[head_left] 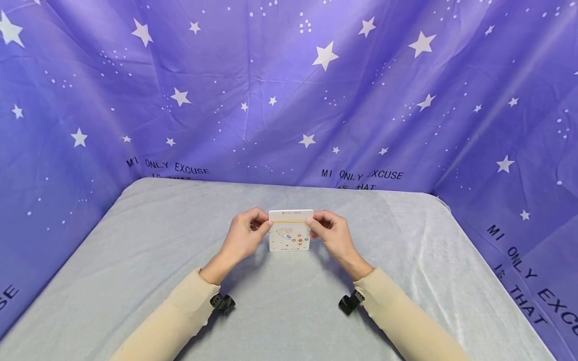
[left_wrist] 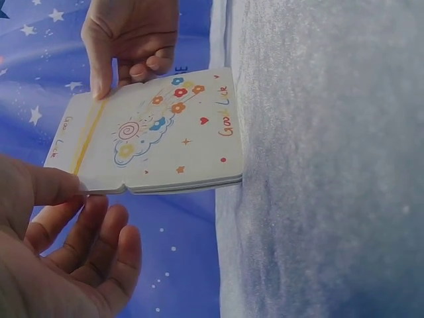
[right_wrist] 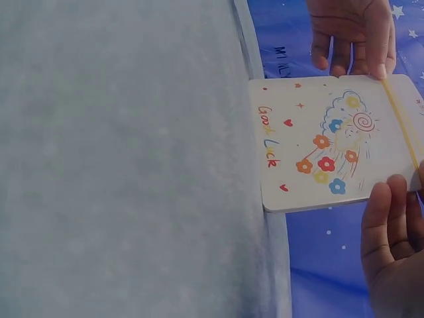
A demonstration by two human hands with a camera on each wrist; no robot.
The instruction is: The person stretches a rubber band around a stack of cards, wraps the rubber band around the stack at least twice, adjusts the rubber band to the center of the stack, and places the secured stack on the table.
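A flat white square booklet-like case point(head_left: 289, 235) stands nearly upright at the middle of the table, its lower edge at the cloth. Its front carries "Good Luck" lettering, coloured flowers, a cloud and a sun, with a yellow strip point(left_wrist: 91, 136) across the upper part. Layers show along its side edge in the left wrist view. My left hand point(head_left: 244, 234) pinches the left edge near the strip, thumb in front and fingers behind. At the opposite edge my right hand point(head_left: 333, 234) pinches the same way. What lies behind the case is hidden.
A pale grey-blue cloth point(head_left: 289, 311) covers the table. Purple curtains point(head_left: 253, 100) with white stars and printed words hang behind it and along both sides. Dark wrist cameras point(head_left: 223, 303) sit at the beige sleeves point(head_left: 169, 321).
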